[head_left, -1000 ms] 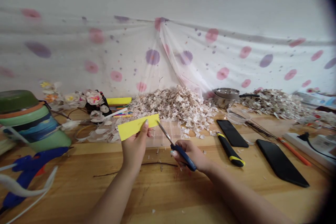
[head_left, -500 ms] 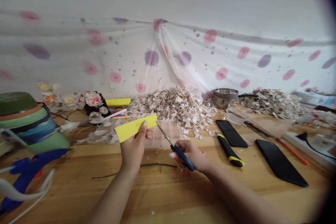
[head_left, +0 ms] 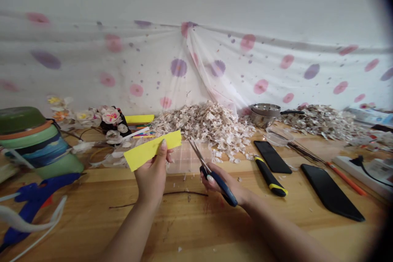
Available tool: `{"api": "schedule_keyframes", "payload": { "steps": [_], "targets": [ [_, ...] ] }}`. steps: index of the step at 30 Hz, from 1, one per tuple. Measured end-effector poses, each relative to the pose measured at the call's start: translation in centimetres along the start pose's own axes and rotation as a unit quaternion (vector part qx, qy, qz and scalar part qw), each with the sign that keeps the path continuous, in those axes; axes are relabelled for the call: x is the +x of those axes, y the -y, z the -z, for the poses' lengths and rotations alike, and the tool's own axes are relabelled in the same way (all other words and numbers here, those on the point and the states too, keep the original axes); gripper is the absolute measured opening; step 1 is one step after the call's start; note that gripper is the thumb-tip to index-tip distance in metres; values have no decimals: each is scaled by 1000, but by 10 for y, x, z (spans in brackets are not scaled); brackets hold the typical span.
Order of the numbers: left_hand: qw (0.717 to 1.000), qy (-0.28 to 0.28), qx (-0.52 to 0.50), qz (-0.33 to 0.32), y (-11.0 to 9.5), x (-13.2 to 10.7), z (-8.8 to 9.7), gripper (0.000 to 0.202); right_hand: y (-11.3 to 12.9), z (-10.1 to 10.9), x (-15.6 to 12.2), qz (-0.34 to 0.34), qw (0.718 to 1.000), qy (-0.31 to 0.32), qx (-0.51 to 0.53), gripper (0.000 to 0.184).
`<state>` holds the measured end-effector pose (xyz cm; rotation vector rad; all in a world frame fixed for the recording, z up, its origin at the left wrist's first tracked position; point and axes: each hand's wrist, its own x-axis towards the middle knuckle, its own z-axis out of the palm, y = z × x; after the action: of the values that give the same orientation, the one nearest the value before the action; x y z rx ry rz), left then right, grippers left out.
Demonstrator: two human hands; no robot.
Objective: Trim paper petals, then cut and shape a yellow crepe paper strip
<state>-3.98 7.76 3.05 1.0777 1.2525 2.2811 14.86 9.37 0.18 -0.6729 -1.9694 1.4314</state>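
Note:
My left hand point(head_left: 153, 174) pinches a strip of yellow paper point(head_left: 143, 152) between thumb and fingers, holding it tilted above the table. The strip's right end has an uneven edge. In my right hand point(head_left: 222, 182) is a pair of scissors point(head_left: 221, 186) with dark blue handles. Their blades are slightly parted and point up and left, a little apart from the paper. Under the blades lies a translucent gridded mat point(head_left: 184, 157). A thin dark twig point(head_left: 186, 193) rests on the table below both hands.
Behind the mat rises a heap of pale dried petals point(head_left: 205, 125). To the right lie a black-and-yellow handle point(head_left: 268, 176), two phones point(head_left: 272, 156) and a power strip point(head_left: 365, 174). At left are a blue glue gun point(head_left: 33, 204) and a green striped container point(head_left: 46, 147). Metal bowls point(head_left: 265, 114) stand behind.
The scissors have drawn back right from the paper's end, and their blades have parted. My left hand has shifted slightly left with the yellow strip.

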Motion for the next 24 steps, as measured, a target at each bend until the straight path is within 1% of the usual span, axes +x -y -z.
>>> {"api": "schedule_keyframes", "payload": {
  "steps": [3, 5, 7, 10, 13, 17, 22, 24],
  "targets": [
    [1000, 10, 15, -3, -1, -3, 0, 20, 5, -4, 0, -22, 999, 40, 20, 53],
    [999, 24, 30, -3, -3, -5, -1, 20, 8, -8, 1, -42, 997, 53, 29, 56],
    [998, 43, 46, 1, -5, -8, -1, 22, 8, -10, 1, -54, 997, 49, 30, 58],
    [995, 68, 77, 7, -6, -10, -2, 27, 4, -10, 2, -51, 998, 35, 31, 58],
    [993, 80, 90, 17, -4, -11, -1, 28, -2, -7, 3, -48, 998, 21, 46, 55],
    [990, 97, 99, 30, 1, -10, 0, 28, -5, -6, 4, -66, 995, 17, 67, 56],
    [991, 93, 92, 22, 1, -10, 0, 28, -3, -8, 5, -77, 995, 15, 59, 58],
    [991, 91, 90, 30, 0, -11, -1, 28, -3, -8, 5, -76, 995, 8, 63, 58]
  ]
}}
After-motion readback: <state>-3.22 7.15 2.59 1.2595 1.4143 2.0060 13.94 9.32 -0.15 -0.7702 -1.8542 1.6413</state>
